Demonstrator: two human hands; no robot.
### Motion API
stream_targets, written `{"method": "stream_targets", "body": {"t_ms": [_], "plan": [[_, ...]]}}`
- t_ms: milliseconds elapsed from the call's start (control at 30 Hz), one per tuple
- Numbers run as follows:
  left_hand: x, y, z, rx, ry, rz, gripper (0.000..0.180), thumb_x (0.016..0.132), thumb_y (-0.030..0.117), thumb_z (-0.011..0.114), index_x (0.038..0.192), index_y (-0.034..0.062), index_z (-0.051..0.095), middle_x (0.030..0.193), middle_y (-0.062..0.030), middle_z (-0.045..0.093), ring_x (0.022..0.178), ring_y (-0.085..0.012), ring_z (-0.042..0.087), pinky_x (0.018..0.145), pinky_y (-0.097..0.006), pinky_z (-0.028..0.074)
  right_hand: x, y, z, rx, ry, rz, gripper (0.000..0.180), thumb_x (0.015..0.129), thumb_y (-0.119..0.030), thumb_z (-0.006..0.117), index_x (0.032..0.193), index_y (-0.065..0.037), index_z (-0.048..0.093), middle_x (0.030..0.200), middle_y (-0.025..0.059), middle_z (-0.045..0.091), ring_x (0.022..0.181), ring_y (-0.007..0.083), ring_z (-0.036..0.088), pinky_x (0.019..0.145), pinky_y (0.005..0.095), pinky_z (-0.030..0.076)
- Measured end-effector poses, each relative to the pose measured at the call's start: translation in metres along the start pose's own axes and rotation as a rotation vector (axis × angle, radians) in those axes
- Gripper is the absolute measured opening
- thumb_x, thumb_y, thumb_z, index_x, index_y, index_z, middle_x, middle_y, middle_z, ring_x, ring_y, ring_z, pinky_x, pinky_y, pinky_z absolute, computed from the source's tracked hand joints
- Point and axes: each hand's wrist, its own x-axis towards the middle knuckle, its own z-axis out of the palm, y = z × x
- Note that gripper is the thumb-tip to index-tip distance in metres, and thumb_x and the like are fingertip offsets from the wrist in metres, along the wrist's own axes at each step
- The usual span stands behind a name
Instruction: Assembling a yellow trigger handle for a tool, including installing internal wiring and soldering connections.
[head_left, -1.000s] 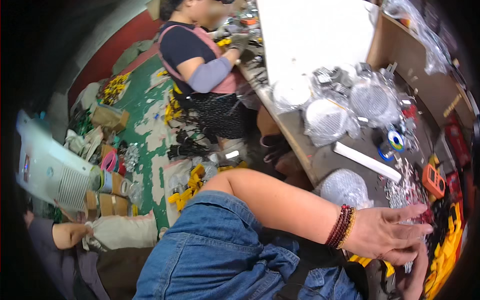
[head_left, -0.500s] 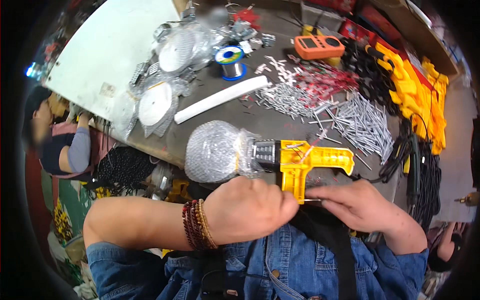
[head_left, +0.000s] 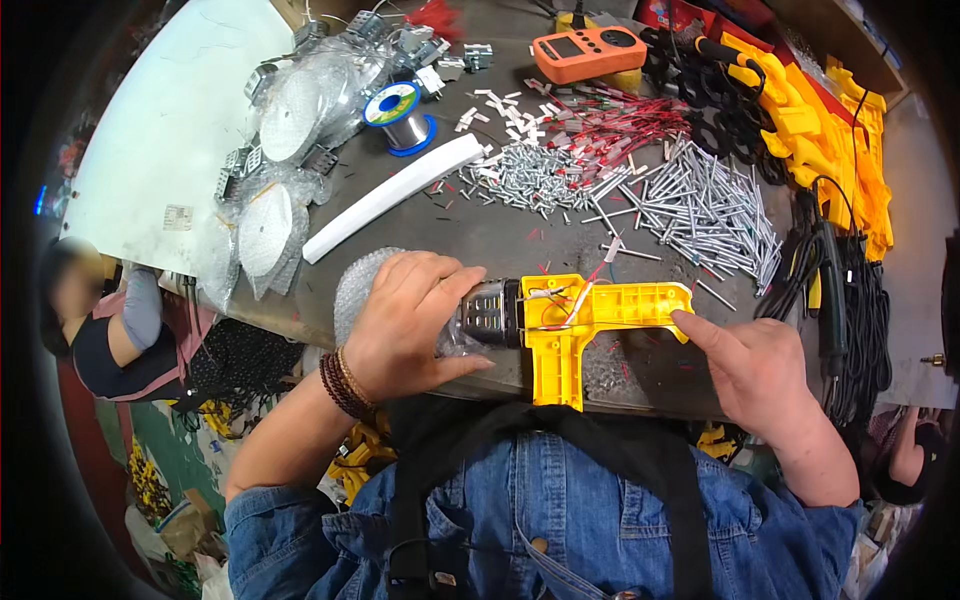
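A yellow plastic handle shell (head_left: 560,365), its ribbed inside facing up, lies joined to a perforated metal neck (head_left: 490,312). Thin red and white wires (head_left: 575,305) run across the shell. Left of the neck is a round head in bubble wrap (head_left: 360,285), partly covered by my left hand (head_left: 415,320). That hand is wrapped over the head's wrapping beside the neck, thumb on the near side. My right hand (head_left: 755,370) touches the right end of the shell with its stretched index fingertip. Its other fingers are curled, and its thumb is hidden.
Behind lie a white tube (head_left: 390,200), a solder spool (head_left: 400,120), long screws (head_left: 705,215), short screws (head_left: 535,175) and red wires (head_left: 630,125). An orange meter (head_left: 590,52) stands farther back. Yellow shells (head_left: 800,130) and black cables (head_left: 860,330) lie right. A person (head_left: 120,320) sits left.
My left hand has moved from the shell's lower arm to the wrapped head and opened from a fist. My right hand has risen to the handle's end; the thin metal piece at its fingers no longer shows.
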Motion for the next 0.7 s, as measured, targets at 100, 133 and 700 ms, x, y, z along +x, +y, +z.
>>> {"method": "stream_targets", "body": {"t_ms": [100, 133, 700], "plan": [[0.000, 0.000, 0.003, -0.027, -0.011, -0.005, 0.078, 0.059, 0.033, 0.087, 0.124, 0.0024, 0.056, 0.113, -0.0144, 0.057, 0.107, -0.0343, 0.054, 0.096, -0.047, 0.040, 0.003, -0.012, 0.005, -0.084, 0.036, -0.063, 0.049, 0.072, -0.008, 0.065, 0.120, -0.012, 0.066, 0.060, 0.0004, 0.048, 0.049, 0.0196, 0.053, 0.048, 0.0350, 0.042], [0.000, -0.002, 0.004, -0.030, -0.008, -0.002, 0.078, 0.060, 0.032, 0.087, 0.124, 0.0016, 0.056, 0.113, -0.0152, 0.057, 0.106, -0.0353, 0.054, 0.096, -0.047, 0.040, 0.004, -0.019, 0.008, -0.116, 0.009, -0.038, 0.049, 0.072, -0.009, 0.063, 0.121, -0.010, 0.065, 0.059, -0.0002, 0.047, 0.048, 0.0186, 0.052, 0.048, 0.0346, 0.042], [-0.005, -0.004, 0.010, -0.040, 0.046, 0.009, 0.088, 0.059, 0.031, 0.087, 0.133, 0.0018, 0.050, 0.116, -0.0153, 0.056, 0.109, -0.0361, 0.054, 0.098, -0.051, 0.040, 0.024, -0.045, 0.016, 0.369, -0.181, 0.059, 0.043, 0.080, -0.012, 0.064, 0.122, -0.006, 0.059, 0.057, 0.0056, 0.059, 0.046, 0.0244, 0.059, 0.044, 0.0399, 0.046]]}}
